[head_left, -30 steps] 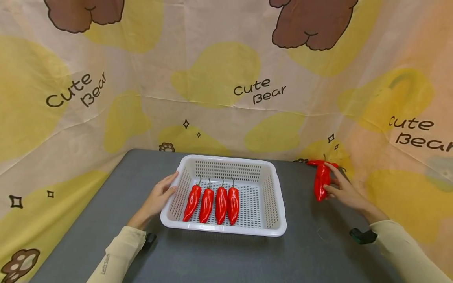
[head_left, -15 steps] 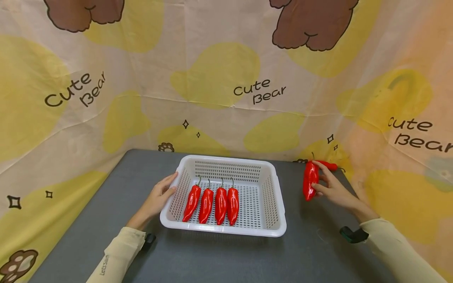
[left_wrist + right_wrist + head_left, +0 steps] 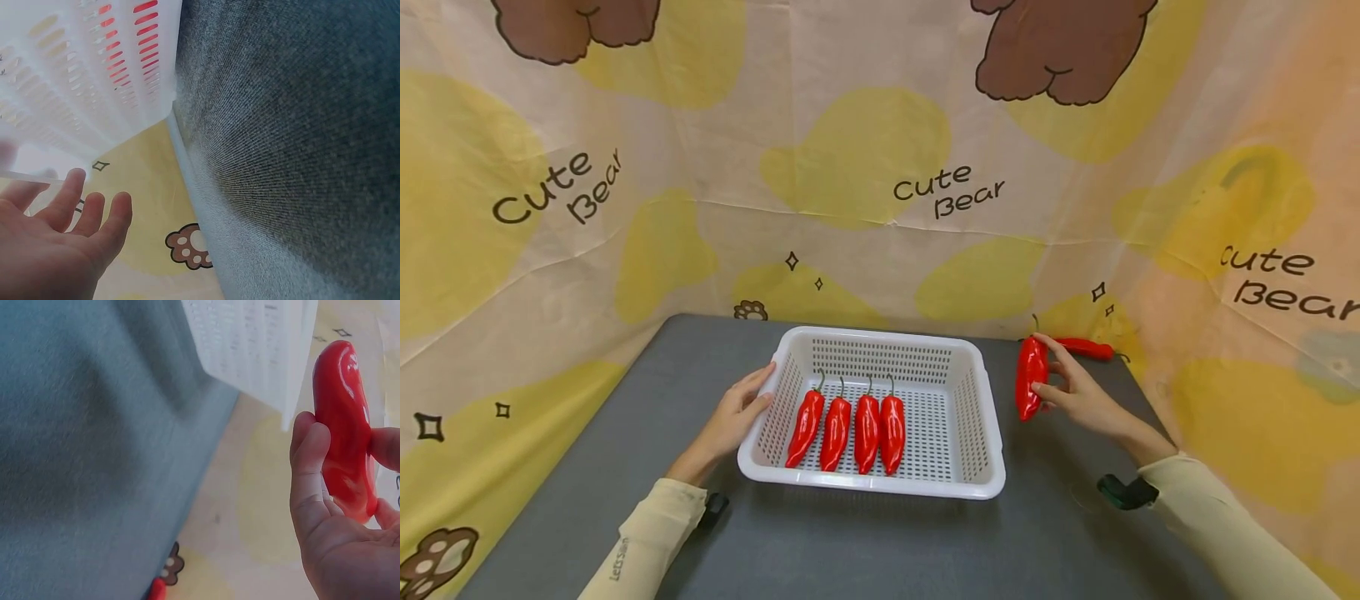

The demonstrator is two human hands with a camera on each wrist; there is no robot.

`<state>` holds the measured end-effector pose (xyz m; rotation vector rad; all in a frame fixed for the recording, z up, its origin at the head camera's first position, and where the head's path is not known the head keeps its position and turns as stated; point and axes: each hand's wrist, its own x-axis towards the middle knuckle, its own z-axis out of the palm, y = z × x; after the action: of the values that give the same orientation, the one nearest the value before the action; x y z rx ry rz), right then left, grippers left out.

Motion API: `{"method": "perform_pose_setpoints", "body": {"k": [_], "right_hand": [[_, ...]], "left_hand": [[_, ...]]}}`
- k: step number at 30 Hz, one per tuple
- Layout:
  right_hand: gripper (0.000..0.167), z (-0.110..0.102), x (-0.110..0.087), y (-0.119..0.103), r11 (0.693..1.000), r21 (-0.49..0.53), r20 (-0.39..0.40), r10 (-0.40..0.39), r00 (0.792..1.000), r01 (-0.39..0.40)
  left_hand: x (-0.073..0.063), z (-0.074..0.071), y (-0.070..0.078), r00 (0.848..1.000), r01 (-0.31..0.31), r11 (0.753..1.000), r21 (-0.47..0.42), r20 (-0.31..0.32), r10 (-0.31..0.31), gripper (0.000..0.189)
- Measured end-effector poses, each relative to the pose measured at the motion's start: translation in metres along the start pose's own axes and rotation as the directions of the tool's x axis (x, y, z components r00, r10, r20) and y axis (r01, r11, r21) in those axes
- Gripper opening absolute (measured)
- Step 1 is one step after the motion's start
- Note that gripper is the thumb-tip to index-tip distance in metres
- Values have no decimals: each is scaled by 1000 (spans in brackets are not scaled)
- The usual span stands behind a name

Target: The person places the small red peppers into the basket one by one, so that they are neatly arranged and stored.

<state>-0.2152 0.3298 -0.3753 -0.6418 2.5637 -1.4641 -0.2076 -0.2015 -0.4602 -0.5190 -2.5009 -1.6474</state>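
Note:
In the head view my left hand holds the left rim of a white plastic basket, which has slotted walls. Several red chili peppers lie side by side in the basket's left and middle part, stems toward the far wall. Right of the basket, my right hand pinches another red chili pepper between thumb and fingers, stem up, above the table. The right wrist view shows this pepper's glossy side between the fingers. Through the basket slots in the left wrist view, some red shows.
One more red chili pepper lies at the table's far right corner, partly behind my right hand. The dark grey table meets a printed cloth backdrop along its back, with cloth at both sides.
My right hand has carried its pepper leftward, toward the basket, uncovering more of the pepper lying behind. My left hand and the basket have stayed in place.

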Motion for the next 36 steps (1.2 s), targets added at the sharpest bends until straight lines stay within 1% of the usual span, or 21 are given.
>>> {"method": "perform_pose_setpoints", "body": {"k": [8, 17, 21, 28, 31, 36], "right_hand": [[83, 12, 6, -10, 1000, -15, 14, 17, 1000, -17], [84, 31, 15, -21, 1000, 9, 45, 14, 999, -14], [85, 39, 20, -23, 1000, 11, 68, 19, 998, -20], [86, 55, 27, -28, 1000, 13, 105, 15, 994, -17], [86, 62, 31, -31, 1000, 1, 117, 20, 993, -20], [87, 74, 36, -35, 1000, 10, 145, 27, 989, -29]], "left_hand": [[0, 0, 1, 1000, 6, 1000, 16, -3, -6, 53], [1, 0, -2, 1000, -22, 1000, 17, -1, 22, 53], [1, 0, -1, 1000, -23, 1000, 12, 0, 23, 53], [0, -1, 0, 1000, -5, 1000, 0, 7, 5, 54], [0, -1, -1, 1000, -14, 1000, -7, 6, 14, 54], [2, -1, -2, 1000, -25, 1000, -5, 3, 25, 53]]}}
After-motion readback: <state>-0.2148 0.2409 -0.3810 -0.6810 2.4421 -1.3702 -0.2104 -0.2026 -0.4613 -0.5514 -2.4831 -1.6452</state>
